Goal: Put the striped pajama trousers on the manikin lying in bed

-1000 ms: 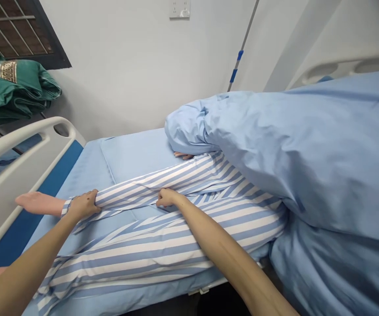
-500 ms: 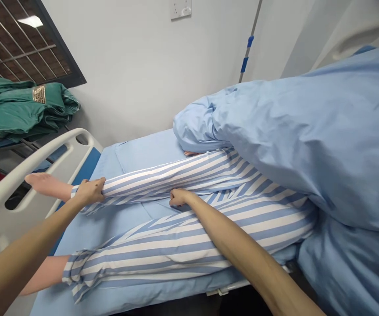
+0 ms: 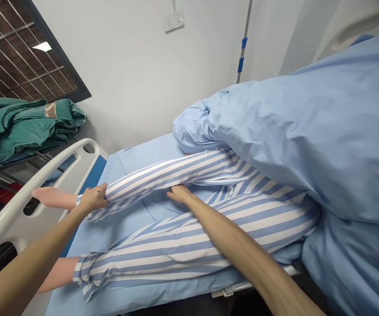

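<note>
Head view: the left hand [image 3: 93, 198] is curled, gripping the striped trouser leg [image 3: 150, 175] near its cuff, just above a bare foot [image 3: 54, 197]. The right hand [image 3: 180, 193] lies flat on the other trouser leg [image 3: 176, 245]. A blue quilt [image 3: 294, 131] covers the body above; a white bed rail [image 3: 34, 184] stands beside the foot.

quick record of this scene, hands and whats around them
left hand: gripping far trouser leg near the ankle
right hand: on far trouser leg, between the legs
patient: lying on bed, striped pyjamas, upper body under blue duvet
foot: bare, beyond left hand
nearby: white bed rail, green cloth, wall socket
</note>
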Demonstrator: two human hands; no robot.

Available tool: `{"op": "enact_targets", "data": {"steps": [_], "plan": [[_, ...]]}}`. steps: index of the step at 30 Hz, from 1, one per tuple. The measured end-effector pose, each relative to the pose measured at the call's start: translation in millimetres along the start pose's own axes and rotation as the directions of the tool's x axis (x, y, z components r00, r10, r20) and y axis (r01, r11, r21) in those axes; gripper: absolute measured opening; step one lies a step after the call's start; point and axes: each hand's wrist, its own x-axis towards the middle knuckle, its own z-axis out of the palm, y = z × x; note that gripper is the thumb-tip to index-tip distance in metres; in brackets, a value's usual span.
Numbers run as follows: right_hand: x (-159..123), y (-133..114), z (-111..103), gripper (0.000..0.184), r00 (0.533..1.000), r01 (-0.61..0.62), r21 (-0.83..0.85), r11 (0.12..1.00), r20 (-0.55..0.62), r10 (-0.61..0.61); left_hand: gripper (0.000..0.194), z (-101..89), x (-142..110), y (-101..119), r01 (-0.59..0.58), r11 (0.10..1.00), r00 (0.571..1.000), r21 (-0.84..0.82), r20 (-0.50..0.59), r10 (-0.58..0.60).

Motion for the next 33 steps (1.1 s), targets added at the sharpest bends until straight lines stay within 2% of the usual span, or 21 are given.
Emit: {"op": "enact_targets", "data": {"steps": [5,8,12,18,20,22,26,30,33], "plan": [[2,-5,-14,0.039,0.989,0.011,-0.045,0.999,-0.147,-0.017,0.045,23.0,-4,30,0.139,0.975,0.989,-0.173,-0.029,-0.146],[3,-5,-20,0.038,0.964,-0.059,-0.096,0.994,-0.265,0.032,0.045,36.1,-2,50,0.139,0.935,0.983,-0.327,-0.069,-0.171],[3,-3,-26,0.042,0.887,-0.09,-0.111,0.99,-0.46,0.029,0.048,39.8,4,78,0.145,0.864,0.972,-0.482,-0.093,-0.215],[2,8,-32,0.067,0.722,-0.076,-0.008,0.997,-0.69,0.049,0.053,19.9,12,143,0.091,0.748,0.958,-0.657,-0.148,-0.247],[2,12,-33,0.073,0.691,-0.081,0.023,0.996,-0.719,0.073,0.053,14.6,13,159,0.082,0.711,0.953,-0.698,-0.154,-0.261],[2,14,-33,0.075,0.699,-0.084,0.035,0.996,-0.71,0.083,0.053,13.1,14,167,0.085,0.69,0.951,-0.718,-0.148,-0.271],[1,16,-31,0.073,0.737,-0.088,0.038,0.995,-0.669,0.091,0.055,17.6,12,165,0.121,0.692,0.953,-0.712,-0.112,-0.282],[-1,15,-29,0.072,0.76,-0.097,0.037,0.995,-0.643,0.098,0.064,18.4,9,160,0.165,0.748,0.953,-0.643,-0.091,-0.288],[-4,14,-29,0.071,0.805,-0.104,0.025,0.994,-0.585,0.099,0.069,13.0,5,151,0.162,0.795,0.959,-0.584,-0.097,-0.267]]}}
